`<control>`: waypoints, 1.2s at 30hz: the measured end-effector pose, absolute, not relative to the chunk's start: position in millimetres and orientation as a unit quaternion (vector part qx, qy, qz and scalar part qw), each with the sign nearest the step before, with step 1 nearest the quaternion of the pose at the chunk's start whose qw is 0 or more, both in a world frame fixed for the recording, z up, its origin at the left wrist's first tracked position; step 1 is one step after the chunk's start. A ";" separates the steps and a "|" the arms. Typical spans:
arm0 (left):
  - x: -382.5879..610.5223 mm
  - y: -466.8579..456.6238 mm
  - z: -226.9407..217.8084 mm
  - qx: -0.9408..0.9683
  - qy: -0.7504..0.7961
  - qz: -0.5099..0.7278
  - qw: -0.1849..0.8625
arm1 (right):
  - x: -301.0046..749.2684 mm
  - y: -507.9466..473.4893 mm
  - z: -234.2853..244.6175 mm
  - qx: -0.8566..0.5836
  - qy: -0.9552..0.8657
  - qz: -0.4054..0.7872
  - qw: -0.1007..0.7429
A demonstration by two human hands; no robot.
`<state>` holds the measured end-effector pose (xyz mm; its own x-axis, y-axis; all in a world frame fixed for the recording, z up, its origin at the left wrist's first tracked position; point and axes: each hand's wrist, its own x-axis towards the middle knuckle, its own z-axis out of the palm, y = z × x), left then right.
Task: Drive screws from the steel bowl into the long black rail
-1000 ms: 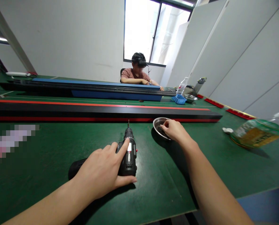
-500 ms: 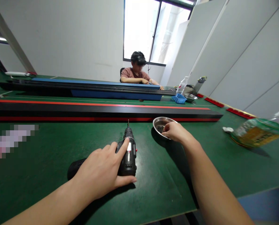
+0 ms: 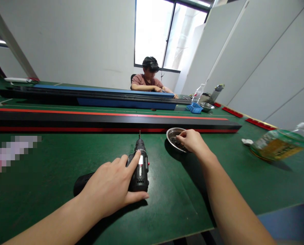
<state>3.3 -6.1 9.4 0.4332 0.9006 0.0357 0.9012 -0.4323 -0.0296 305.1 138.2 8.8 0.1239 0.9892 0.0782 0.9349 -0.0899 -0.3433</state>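
Note:
A black cordless drill [image 3: 140, 167] lies on its side on the green table [image 3: 52, 170], its bit pointing away from me. My left hand [image 3: 111, 185] rests on the drill's handle, fingers and thumb wrapped round it. To the right sits a small metal dish [image 3: 172, 136] of dark screws. My right hand [image 3: 193, 142] reaches into the dish with its fingertips pinched over the screws; what they hold is hidden.
A long black and red rail [image 3: 111, 121] lies across the table just beyond the drill. A black and blue rail [image 3: 103, 97] lies farther back, where a seated person [image 3: 149, 80] works. A yellow-green spray bottle [image 3: 279, 144] lies at right; a blue tray [image 3: 195, 108] stands far right.
My right hand drew back toward the dish's near rim, then moved forward into the dish again. My left hand and the drill have stayed put.

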 end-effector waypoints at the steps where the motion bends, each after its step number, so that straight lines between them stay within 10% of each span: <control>1: 3.3 -6.1 9.6 -0.846 -0.532 -0.008 0.022 | 305.1 138.5 9.0 -0.735 -0.654 0.077 0.160; 36: 3.2 -6.1 8.0 -0.847 -0.531 -0.011 0.026 | 305.6 136.8 4.7 -0.692 -0.670 0.070 0.260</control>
<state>3.2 -6.1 8.0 0.4369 0.8983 0.0474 0.8995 -0.4357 -0.0326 305.6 136.8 4.7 0.0917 0.9635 0.2517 0.8911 0.0334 -0.4525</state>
